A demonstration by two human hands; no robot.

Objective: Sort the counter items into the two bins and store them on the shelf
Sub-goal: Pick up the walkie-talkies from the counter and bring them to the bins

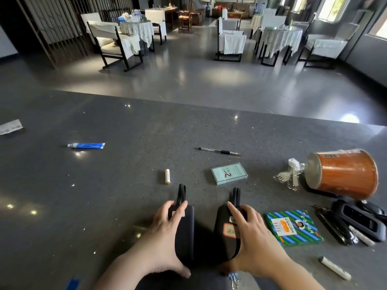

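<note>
Our left hand (167,229) curls round the left black bin (184,231) and our right hand (249,231) round the right black bin (226,233), each grip closed on its own bin, thumbs low at the near end. The two bins sit side by side, close together, at the near edge of the worktop (104,174), their strap handles pointing toward the far edge.

We judge the sorting as barely begun: nothing can be seen inside either bin, and the items lie loose. Just beyond the bins are a battery (167,176) and a pale green box (229,173); further out lies a pen (219,151), and well off to the left a blue tube (87,145). To the right are a striped green packet (293,227), an orange cup (343,174) on its side with a wrapped fork (290,174) beside it, dark gadgets (356,222) and a white stick (335,267). A binder clip (233,278) peeks out at the near edge. No shelf is in view, so every item remains to be binned and both bins to be stored.
</note>
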